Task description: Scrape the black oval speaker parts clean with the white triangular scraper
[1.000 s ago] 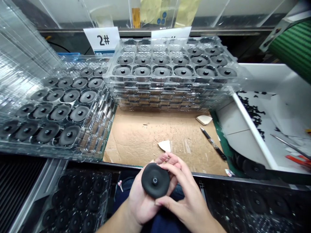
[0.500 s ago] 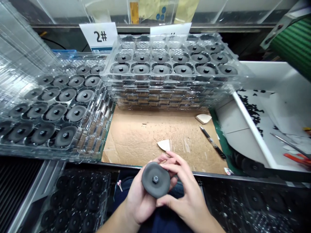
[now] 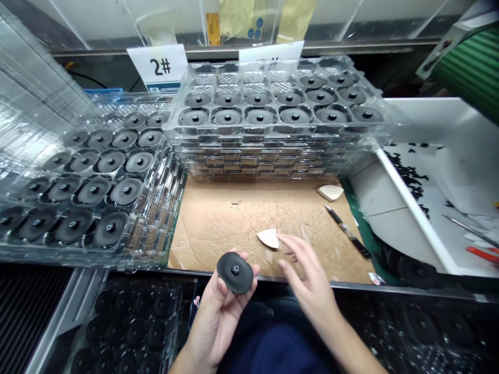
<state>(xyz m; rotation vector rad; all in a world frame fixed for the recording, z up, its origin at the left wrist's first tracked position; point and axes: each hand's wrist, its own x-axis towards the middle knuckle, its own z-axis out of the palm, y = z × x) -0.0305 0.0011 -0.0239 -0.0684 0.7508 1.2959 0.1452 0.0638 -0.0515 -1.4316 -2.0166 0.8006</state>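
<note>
My left hand [image 3: 224,317] grips a round black rubber disc [image 3: 242,279] with a small hub at its centre, fingers around its rim and the hub facing up. Just above the cardboard's front edge, my right hand [image 3: 307,275] is open, its fingers apart and holding nothing. Its fingertips are close to a white, roughly triangular pad [image 3: 268,238] that lies on the cardboard sheet [image 3: 210,218]; I cannot tell whether they touch it.
Stacked clear trays of similar discs stand at the back [image 3: 249,150] and left [image 3: 152,208]. A second white pad [image 3: 330,192] and a black pen [image 3: 348,232] lie to the right. Beyond is a white bin [image 3: 409,208] with small black scraps and an orange-handled tool [image 3: 483,254].
My right hand has let go of the disc and moved right, towards the white pad. The left hand keeps the disc, now tilted and slightly further left.
</note>
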